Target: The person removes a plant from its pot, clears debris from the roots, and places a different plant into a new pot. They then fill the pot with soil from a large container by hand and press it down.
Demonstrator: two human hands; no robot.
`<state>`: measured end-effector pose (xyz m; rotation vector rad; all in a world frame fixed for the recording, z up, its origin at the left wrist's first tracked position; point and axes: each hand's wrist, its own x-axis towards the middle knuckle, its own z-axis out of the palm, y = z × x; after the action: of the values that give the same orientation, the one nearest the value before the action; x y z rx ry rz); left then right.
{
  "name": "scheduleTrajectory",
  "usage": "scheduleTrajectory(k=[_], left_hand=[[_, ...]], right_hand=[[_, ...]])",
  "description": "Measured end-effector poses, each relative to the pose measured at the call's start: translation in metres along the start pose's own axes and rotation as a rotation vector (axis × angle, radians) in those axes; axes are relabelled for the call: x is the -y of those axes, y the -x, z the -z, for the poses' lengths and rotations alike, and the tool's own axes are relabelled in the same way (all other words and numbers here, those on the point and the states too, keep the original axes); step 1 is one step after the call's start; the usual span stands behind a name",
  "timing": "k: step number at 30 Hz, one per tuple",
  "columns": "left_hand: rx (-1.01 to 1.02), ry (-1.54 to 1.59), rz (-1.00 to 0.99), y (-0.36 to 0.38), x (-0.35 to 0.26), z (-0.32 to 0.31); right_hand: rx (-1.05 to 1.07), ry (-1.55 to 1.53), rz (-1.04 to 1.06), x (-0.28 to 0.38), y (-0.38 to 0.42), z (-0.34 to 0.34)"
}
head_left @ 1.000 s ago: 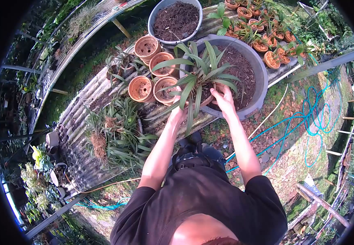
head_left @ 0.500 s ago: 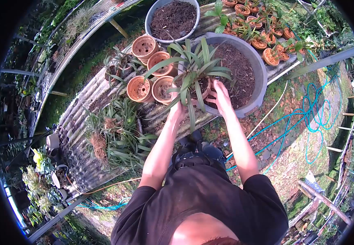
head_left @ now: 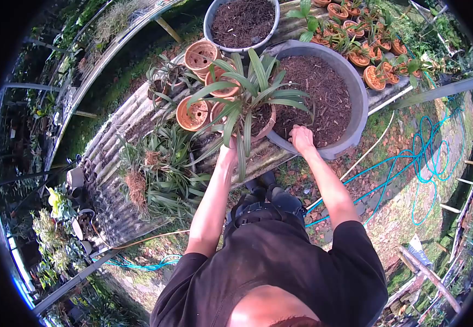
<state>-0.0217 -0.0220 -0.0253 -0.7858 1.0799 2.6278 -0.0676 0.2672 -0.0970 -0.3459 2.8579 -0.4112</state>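
Note:
My left hand [head_left: 228, 152] grips the near side of a terracotta pot [head_left: 270, 124]; leaves cover part of its fingers. In that pot stands a plant with long strap-like green leaves [head_left: 246, 101], some hanging over the rim. My right hand [head_left: 302, 139] is at the near edge of a large grey tub [head_left: 360, 103], over the dark potting mix [head_left: 323, 82] inside. Its fingers are curled together, and what they hold, if anything, is hidden. The potted plant is between the tub and the other terracotta pots [head_left: 193, 113].
A second grey tub of dark mix [head_left: 242, 24] stands behind. Many small potted plants [head_left: 375, 77] fill the back right. Loose uprooted plants [head_left: 163, 171] lie on the corrugated bench [head_left: 108, 152] at left. A blue hose [head_left: 422, 158] coils on the ground at right.
My right hand has let go of the pot and moved down right to the tub's near edge, its fingers now curled. My left hand still holds the pot, which sits slightly further left.

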Motion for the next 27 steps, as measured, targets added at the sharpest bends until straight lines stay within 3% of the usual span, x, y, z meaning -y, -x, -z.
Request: scheduleTrajectory(k=[3,4,7,11,12,16,20,24,27], left_hand=[[-0.001,0.017,0.001,0.001,-0.002,-0.003],[-0.002,0.022,0.002,0.001,-0.002,-0.004],[-0.002,0.034,0.007,0.003,-0.002,-0.006],[-0.002,0.040,0.025,0.005,0.000,-0.013],[-0.003,0.037,0.030,0.005,0.002,-0.014],[0.015,0.030,0.059,0.001,0.009,-0.025],[0.035,0.013,0.082,-0.001,0.017,-0.034],[0.038,0.010,0.096,0.002,0.019,-0.043],[0.030,0.004,0.091,0.008,0.019,-0.054]], right_hand=[[-0.060,-0.318,-0.186,-0.015,-0.011,-0.034],[-0.101,-0.107,-0.005,-0.011,-0.003,-0.020],[-0.222,-0.034,0.092,-0.001,0.011,0.015],[-0.296,-0.176,-0.060,-0.005,0.015,0.043],[-0.322,-0.042,-0.044,0.001,0.021,0.064],[-0.375,-0.233,-0.141,-0.015,0.017,0.079],[-0.463,-0.255,-0.062,-0.009,0.026,0.115],[-0.409,-0.351,-0.067,0.001,0.032,0.141],[-0.402,-0.430,-0.050,-0.024,0.023,0.114]])
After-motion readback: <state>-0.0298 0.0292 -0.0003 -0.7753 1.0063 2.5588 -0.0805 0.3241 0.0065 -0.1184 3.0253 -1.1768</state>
